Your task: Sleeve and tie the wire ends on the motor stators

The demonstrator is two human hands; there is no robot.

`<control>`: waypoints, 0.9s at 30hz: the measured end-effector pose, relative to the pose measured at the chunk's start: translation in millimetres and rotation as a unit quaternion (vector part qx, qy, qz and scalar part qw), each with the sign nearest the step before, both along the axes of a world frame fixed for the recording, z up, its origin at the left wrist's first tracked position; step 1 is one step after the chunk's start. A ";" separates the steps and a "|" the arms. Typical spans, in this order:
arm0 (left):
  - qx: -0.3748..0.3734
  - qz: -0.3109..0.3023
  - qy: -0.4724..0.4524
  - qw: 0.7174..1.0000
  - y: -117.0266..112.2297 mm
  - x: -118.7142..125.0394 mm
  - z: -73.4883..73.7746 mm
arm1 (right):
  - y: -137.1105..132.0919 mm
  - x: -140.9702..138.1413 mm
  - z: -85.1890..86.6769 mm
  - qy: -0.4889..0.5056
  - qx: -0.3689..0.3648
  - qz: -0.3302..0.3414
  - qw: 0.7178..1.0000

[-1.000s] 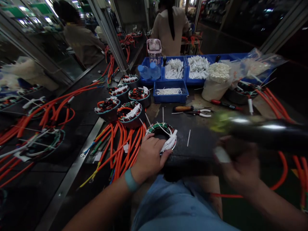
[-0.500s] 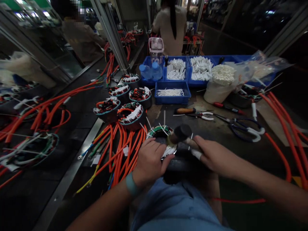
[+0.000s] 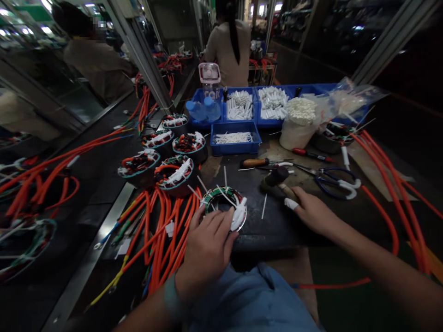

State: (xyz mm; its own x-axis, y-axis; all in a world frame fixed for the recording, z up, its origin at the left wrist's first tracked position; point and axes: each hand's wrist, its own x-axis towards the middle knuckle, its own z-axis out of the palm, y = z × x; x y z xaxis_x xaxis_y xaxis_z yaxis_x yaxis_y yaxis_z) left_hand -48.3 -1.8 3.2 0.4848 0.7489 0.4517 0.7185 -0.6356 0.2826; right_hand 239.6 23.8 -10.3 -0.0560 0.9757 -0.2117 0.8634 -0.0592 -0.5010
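A round motor stator (image 3: 224, 190) stands at the bench's near edge, with green and red windings, white ties and a white-wrapped bundle (image 3: 238, 216) on its right side. My left hand (image 3: 209, 240) lies over its near left rim, fingers curled onto it and steadying it. In my right hand (image 3: 313, 212) is a mallet (image 3: 277, 177) with a dark head, gripped by its short light handle and held to the right of the stator. White tape or a cover wraps one finger of that hand. Orange leads (image 3: 173, 230) lie left of the stator.
Several finished-looking stators (image 3: 175, 177) stand behind left. Blue bins (image 3: 236, 146) with white sleeves and ties line the back. Scissors (image 3: 337, 182), an orange-handled tool (image 3: 254, 163) and a red-handled tool (image 3: 313, 155) lie right. Two people (image 3: 228, 50) sit beyond.
The mallet has moved off the stator to the right with my right hand, uncovering the white bundle. My left hand stays on the rim. The whole view has shifted slightly.
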 end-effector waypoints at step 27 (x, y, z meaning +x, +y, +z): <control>-0.108 0.022 -0.034 0.993 -3.8 -1.1 10.7 | -41.0 -5.0 30.8 0.212 0.305 0.268 0.889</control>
State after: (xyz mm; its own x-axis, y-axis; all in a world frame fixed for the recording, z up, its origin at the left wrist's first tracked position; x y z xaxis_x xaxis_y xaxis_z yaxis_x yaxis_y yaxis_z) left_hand -49.5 -5.6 13.9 0.4239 0.8514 0.3088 0.7181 -0.5237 0.4582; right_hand 234.6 -17.2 20.5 -0.4958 0.7117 0.4977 0.4125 0.6973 -0.5862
